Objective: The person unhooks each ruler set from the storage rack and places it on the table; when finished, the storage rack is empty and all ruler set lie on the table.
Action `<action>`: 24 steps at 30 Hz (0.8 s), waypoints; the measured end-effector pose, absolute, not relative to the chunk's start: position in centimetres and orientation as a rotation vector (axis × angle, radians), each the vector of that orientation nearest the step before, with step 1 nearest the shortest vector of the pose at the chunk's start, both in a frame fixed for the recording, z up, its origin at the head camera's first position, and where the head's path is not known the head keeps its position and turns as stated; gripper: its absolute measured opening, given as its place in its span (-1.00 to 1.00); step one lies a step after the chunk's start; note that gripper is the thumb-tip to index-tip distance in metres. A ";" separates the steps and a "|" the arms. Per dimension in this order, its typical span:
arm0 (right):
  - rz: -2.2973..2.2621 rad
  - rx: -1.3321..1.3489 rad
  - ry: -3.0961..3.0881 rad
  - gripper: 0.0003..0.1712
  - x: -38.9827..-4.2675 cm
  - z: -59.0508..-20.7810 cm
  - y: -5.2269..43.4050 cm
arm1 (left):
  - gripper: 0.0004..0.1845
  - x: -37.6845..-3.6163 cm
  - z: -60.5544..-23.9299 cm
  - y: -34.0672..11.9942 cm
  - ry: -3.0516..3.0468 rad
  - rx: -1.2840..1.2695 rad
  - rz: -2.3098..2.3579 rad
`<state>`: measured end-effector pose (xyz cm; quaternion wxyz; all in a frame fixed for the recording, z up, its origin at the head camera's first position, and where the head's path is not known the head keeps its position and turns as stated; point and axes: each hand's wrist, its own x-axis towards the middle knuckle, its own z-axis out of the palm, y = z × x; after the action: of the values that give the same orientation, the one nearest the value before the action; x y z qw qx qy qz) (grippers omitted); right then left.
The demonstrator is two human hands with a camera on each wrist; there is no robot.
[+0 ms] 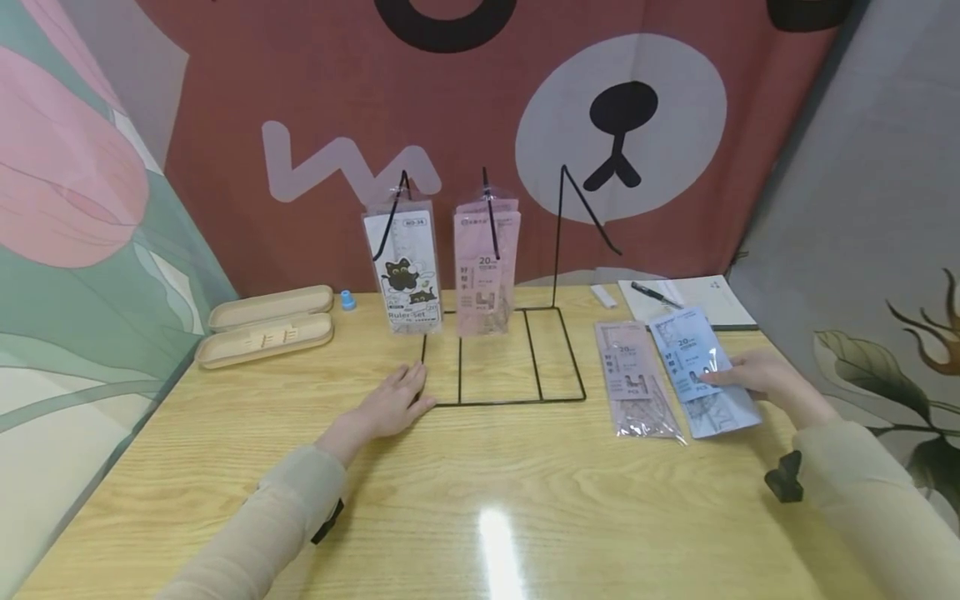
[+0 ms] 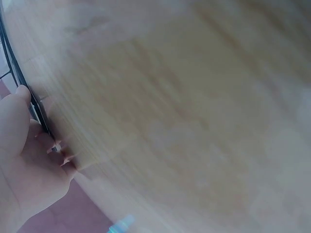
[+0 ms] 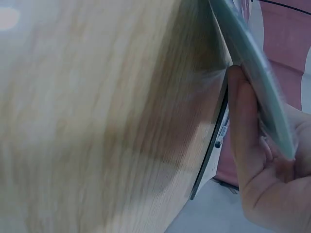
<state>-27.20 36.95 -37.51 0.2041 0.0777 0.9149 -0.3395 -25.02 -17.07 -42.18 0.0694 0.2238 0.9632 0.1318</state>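
My right hand (image 1: 757, 375) pinches a blue ruler set packet (image 1: 684, 354) by its right edge, with the thumb on the front. In the right wrist view the packet (image 3: 257, 73) is tilted off the wood, and fingers (image 3: 243, 107) lie behind it. Just left of it, a pink ruler set packet (image 1: 636, 367) lies on the table. My left hand (image 1: 393, 402) rests at the front left corner of the black wire rack (image 1: 517, 403), touching its base. On the rack's hooks hang a white cat-print ruler set packet (image 1: 405, 258) and several pink packets (image 1: 486, 267).
The rack's right hook (image 1: 592, 208) holds no packet. An opened beige case (image 1: 266, 342) and a small blue item (image 1: 347, 300) stand at the back left. Back right are a notebook (image 1: 720, 304), a pen (image 1: 656, 294) and a small white block (image 1: 603, 296).
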 end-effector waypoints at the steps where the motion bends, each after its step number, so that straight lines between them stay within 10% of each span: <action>1: -0.949 0.224 2.539 -0.06 -27.3 -37.5 36.9 | -0.29 -25.0 -42.2 -17.1 2.898 0.675 0.397; 9: -0.648 0.139 2.848 -0.45 -26.8 -37.5 35.6 | -0.29 -25.0 -42.1 -17.2 2.897 0.682 0.409; 17: -0.629 -0.024 3.013 0.01 -26.5 -35.6 30.4 | -0.28 -25.0 -42.4 -17.2 2.881 0.654 0.398; 24: -1.244 -0.512 2.921 -0.29 -27.9 -35.8 24.9 | -0.28 -25.1 -42.4 -17.1 2.884 0.661 0.408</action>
<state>-27.89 24.92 -35.78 -0.0371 -0.1592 0.9076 -0.3867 -25.07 -17.12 -42.38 0.0775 0.2207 0.9627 0.1363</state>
